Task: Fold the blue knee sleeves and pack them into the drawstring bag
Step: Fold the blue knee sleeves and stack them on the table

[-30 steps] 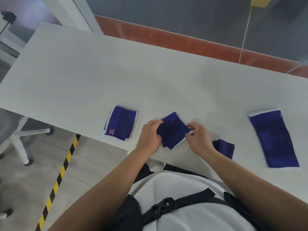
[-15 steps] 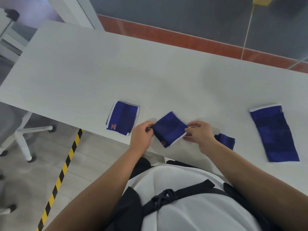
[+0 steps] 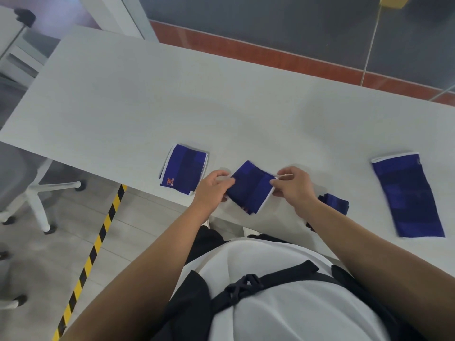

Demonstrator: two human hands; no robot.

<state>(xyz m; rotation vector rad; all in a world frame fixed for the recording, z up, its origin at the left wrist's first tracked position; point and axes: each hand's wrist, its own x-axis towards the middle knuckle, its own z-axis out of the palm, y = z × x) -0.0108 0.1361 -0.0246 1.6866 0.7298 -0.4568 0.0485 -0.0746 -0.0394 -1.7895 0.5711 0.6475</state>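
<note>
While the sleeve [image 3: 251, 190] is between both hands at the near edge of the table [image 3: 172, 94], I see the left hand [image 3: 211, 190] pinching its left side and the right hand [image 3: 294, 188] pinching its white-trimmed corner. A folded sleeve [image 3: 183, 168] lies just left, a blue bundle [image 3: 336, 204] beside the right wrist, a flat sleeve [image 3: 407, 195] further right.

the table [image 3: 172, 94] had a smooth, matt, pale grey top with only a faint sheen. the held knee sleeve [image 3: 251, 190] was soft, matt blue knitted cloth with a white edge band. so were the folded knee sleeve [image 3: 183, 168], which bore an orange mark, and the flat knee sleeve [image 3: 406, 195]. the chest strap [image 3: 283, 274] was black woven webbing with a matt black plastic buckle [image 3: 242, 287]. the floor tiles [image 3: 147, 230] looked matt grey.
</note>
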